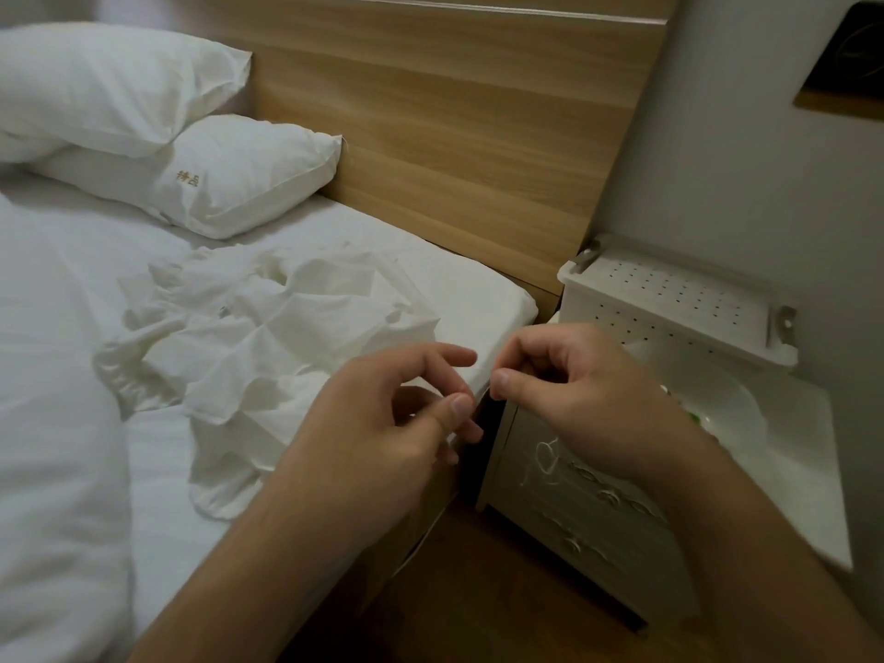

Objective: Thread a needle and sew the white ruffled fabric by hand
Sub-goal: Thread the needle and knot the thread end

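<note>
While both hands meet above the bed's corner, the left hand (397, 423) curls its thumb and fingers together as if pinching something too fine to make out, and the right hand (569, 390) pinches likewise, a loose white thread (545, 459) dangling beneath it. Beyond them the white ruffled fabric (268, 337) lies crumpled on the bed sheet (158, 466), well short of two pillows (229, 179) against the wooden headboard (454, 136).

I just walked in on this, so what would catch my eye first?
Two bare hands, left hand and right hand, pinch fingertips together at the bed's corner, likely over thread too fine to see. Behind them, crumpled white ruffled fabric lies on the white bedsheet.
</note>
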`<act>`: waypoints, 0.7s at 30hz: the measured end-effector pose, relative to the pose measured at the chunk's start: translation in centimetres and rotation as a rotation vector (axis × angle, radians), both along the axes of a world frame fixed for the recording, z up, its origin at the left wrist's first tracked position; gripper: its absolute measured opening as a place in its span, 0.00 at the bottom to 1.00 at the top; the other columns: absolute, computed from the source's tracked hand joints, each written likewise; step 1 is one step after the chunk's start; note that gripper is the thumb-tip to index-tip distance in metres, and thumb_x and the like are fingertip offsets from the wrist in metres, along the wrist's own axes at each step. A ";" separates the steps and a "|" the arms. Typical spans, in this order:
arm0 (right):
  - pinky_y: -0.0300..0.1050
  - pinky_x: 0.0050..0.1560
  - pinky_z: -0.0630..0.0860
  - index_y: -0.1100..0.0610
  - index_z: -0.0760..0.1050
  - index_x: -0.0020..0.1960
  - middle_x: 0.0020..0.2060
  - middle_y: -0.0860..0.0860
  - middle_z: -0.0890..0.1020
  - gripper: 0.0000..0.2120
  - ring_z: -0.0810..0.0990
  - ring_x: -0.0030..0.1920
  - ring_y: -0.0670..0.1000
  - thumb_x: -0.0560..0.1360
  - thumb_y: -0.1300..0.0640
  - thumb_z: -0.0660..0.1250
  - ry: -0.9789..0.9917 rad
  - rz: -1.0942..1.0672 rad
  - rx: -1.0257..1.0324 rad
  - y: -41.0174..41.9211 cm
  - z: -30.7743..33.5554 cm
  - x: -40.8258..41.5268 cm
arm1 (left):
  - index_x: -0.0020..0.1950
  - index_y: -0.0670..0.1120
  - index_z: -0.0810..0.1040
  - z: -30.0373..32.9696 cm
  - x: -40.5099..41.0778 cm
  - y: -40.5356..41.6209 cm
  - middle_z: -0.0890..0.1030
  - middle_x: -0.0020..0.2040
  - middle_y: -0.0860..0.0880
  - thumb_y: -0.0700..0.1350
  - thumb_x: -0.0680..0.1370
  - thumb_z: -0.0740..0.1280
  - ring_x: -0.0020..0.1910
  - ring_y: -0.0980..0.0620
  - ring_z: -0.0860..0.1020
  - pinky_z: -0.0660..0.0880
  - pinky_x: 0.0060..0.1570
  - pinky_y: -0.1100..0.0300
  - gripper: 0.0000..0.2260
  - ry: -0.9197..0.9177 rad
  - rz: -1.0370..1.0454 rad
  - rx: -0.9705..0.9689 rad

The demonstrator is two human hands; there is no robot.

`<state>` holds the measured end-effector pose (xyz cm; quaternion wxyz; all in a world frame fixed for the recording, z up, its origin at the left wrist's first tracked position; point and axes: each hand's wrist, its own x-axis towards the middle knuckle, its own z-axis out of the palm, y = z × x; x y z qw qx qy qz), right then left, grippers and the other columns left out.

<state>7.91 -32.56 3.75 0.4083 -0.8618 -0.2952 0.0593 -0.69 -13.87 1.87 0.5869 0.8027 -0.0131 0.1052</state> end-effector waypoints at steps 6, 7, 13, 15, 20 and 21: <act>0.40 0.35 0.72 0.49 0.81 0.44 0.34 0.50 0.80 0.08 0.76 0.33 0.44 0.81 0.56 0.68 -0.002 0.046 0.013 1.0 -0.1 -0.5 | 0.48 0.49 0.84 -0.5 0.3 -0.6 0.88 0.42 0.53 0.41 0.82 0.72 0.40 0.52 0.88 0.86 0.47 0.46 0.05 0.034 -0.022 0.062; 0.45 0.35 0.74 0.50 0.81 0.44 0.34 0.51 0.81 0.08 0.77 0.34 0.47 0.81 0.56 0.68 0.003 0.052 0.023 1.1 -0.1 -0.6 | 0.48 0.49 0.84 -0.5 0.3 -0.6 0.88 0.39 0.53 0.41 0.82 0.72 0.39 0.53 0.88 0.86 0.47 0.47 0.05 0.031 -0.010 0.071; 0.43 0.36 0.74 0.50 0.81 0.44 0.35 0.51 0.81 0.07 0.77 0.34 0.46 0.81 0.55 0.69 0.035 0.043 0.018 0.8 -0.3 -0.4 | 0.44 0.47 0.83 -0.2 0.3 -0.3 0.86 0.34 0.51 0.40 0.82 0.71 0.33 0.54 0.86 0.84 0.41 0.59 0.07 0.074 0.091 0.086; 0.38 0.36 0.73 0.49 0.82 0.44 0.34 0.49 0.81 0.07 0.76 0.33 0.42 0.80 0.55 0.69 0.043 0.033 -0.011 0.4 -0.2 -0.2 | 0.44 0.47 0.83 -0.2 0.3 0.0 0.86 0.33 0.51 0.39 0.82 0.71 0.33 0.55 0.86 0.83 0.40 0.60 0.08 0.090 0.144 0.071; 0.30 0.35 0.72 0.53 0.83 0.44 0.31 0.42 0.80 0.07 0.76 0.32 0.39 0.80 0.57 0.69 0.070 -0.049 0.026 -1.3 0.3 0.4 | 0.43 0.47 0.82 -0.7 0.6 0.8 0.86 0.33 0.54 0.39 0.83 0.70 0.33 0.56 0.86 0.79 0.38 0.64 0.09 0.125 0.285 0.056; 0.29 0.34 0.72 0.54 0.82 0.44 0.30 0.41 0.79 0.07 0.76 0.31 0.38 0.80 0.58 0.69 0.073 -0.063 0.043 -1.6 0.3 0.5 | 0.43 0.48 0.82 -0.8 0.6 0.9 0.86 0.33 0.54 0.39 0.83 0.70 0.33 0.56 0.86 0.79 0.39 0.63 0.09 0.127 0.292 0.063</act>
